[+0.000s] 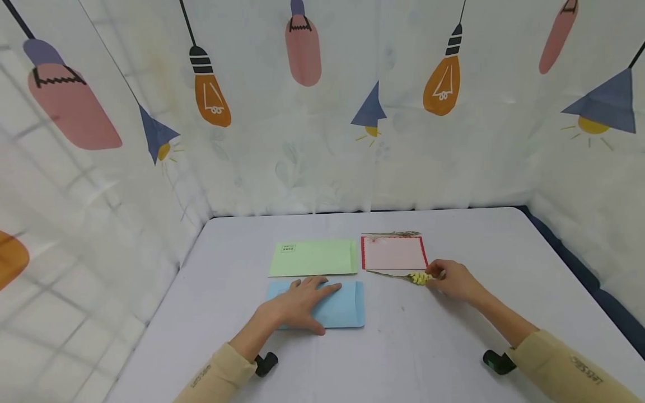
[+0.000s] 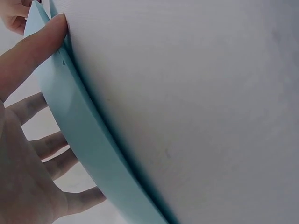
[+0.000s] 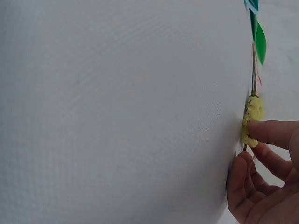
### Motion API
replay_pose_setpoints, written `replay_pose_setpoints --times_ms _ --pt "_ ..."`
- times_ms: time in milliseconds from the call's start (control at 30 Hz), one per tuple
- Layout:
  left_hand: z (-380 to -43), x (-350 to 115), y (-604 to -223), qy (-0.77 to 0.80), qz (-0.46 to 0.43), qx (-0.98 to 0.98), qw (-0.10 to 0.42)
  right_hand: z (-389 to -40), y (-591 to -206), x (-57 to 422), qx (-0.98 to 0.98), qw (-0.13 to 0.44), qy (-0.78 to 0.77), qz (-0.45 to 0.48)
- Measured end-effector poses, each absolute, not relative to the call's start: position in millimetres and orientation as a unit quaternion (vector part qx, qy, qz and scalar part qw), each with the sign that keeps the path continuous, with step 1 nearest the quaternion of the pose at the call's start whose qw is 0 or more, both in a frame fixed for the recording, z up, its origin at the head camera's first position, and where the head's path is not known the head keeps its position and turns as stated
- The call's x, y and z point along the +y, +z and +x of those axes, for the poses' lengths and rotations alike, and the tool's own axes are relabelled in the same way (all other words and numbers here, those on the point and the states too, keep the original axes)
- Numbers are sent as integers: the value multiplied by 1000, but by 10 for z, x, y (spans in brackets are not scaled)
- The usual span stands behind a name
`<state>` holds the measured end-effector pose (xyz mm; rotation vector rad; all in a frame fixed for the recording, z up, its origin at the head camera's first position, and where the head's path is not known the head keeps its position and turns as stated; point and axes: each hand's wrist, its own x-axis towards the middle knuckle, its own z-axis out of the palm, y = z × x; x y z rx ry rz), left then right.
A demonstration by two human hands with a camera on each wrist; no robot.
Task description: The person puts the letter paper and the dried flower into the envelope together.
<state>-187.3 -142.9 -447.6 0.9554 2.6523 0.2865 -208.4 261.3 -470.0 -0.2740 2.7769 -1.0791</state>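
My left hand (image 1: 302, 305) rests with spread fingers on a light blue envelope (image 1: 347, 313). In the left wrist view the thumb (image 2: 56, 35) lies over the edge of this envelope (image 2: 93, 135). On the right, my right hand (image 1: 453, 280) pinches the head of a dried yellow flower (image 1: 418, 278); its thin stem points left along the table. The right wrist view shows thumb and fingers at the yellow blossoms (image 3: 254, 109). Just behind the flower lies a pale pink card (image 1: 395, 253) with a red border. A light green envelope (image 1: 312, 258) lies behind the blue one.
A second dried sprig (image 1: 398, 233) lies along the card's far edge. Everything lies flat on a white-covered table (image 1: 418, 347). Behind it hangs a white curtain (image 1: 322, 168) printed with lamps. Dark wrist devices (image 1: 266, 364) sit under both sleeves.
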Motion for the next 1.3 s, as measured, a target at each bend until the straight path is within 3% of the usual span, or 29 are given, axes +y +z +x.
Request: replay_pose_setpoints --times_ms 667,1300 --pt "-1890 -1444 -4530 113 337 924 143 -2098 -4686 2692 903 104 -403 -107" --pt "-1848 -1464 -4492 115 333 924 149 -2026 -4628 2772 841 177 -499 -116"
